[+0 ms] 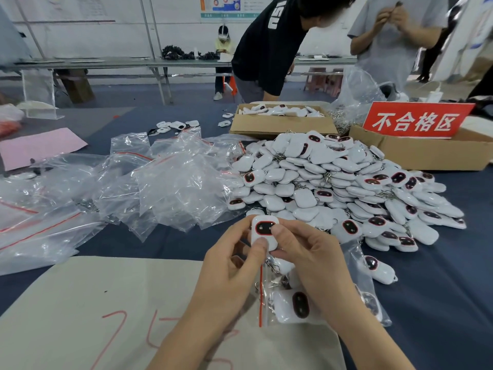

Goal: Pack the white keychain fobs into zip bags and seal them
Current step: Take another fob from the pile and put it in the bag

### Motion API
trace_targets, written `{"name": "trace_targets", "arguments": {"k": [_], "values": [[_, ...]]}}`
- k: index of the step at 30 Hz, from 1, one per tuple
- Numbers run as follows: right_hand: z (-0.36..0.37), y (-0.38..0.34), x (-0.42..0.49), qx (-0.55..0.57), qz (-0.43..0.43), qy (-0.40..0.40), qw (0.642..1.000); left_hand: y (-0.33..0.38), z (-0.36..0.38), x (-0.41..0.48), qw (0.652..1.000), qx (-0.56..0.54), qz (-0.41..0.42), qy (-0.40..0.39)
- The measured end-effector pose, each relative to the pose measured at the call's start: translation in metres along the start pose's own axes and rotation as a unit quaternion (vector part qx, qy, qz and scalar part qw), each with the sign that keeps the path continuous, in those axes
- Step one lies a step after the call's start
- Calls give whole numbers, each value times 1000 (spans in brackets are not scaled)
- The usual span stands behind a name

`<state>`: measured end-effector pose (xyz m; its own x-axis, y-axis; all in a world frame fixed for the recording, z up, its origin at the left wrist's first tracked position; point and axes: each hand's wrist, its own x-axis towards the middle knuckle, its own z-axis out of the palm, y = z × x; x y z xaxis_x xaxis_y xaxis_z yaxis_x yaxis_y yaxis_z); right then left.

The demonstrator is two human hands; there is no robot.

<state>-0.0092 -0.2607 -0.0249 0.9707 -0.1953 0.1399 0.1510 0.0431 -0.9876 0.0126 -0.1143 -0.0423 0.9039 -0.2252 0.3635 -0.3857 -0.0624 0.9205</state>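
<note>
Fob [265, 232] pinched between both hands, just beyond the mouth of the bag [269, 313].

The fob is held upright off the table, dark face toward the wearer, long axis running away from the body. It is pinched low on its face by the left hand [234, 265], thumb pressed flat, and at its right edge by the right hand [312, 263]; neither hand is nearer. The bag lies on the table directly below. Its red strip [260, 295] runs on the same near-far line, and its body extends rightward under the right hand, with at least one fob seen inside. The insertion is judged to go down and to the right. The pile [333, 182] is noted farther out, with empty bags [160, 177] to its left.
</note>
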Motion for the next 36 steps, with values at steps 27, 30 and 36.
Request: {"name": "trace_targets", "arguments": {"k": [27, 30, 36], "values": [[1, 4, 0, 31, -45, -67, 996, 5, -5, 2, 989, 115, 55, 74], [0, 3, -1, 67, -60, -64, 994, 7, -3, 2, 989, 104, 71, 81], [0, 5, -1, 104, -68, -95, 988, 10, 0, 1, 994, 29, 56, 86]]}}
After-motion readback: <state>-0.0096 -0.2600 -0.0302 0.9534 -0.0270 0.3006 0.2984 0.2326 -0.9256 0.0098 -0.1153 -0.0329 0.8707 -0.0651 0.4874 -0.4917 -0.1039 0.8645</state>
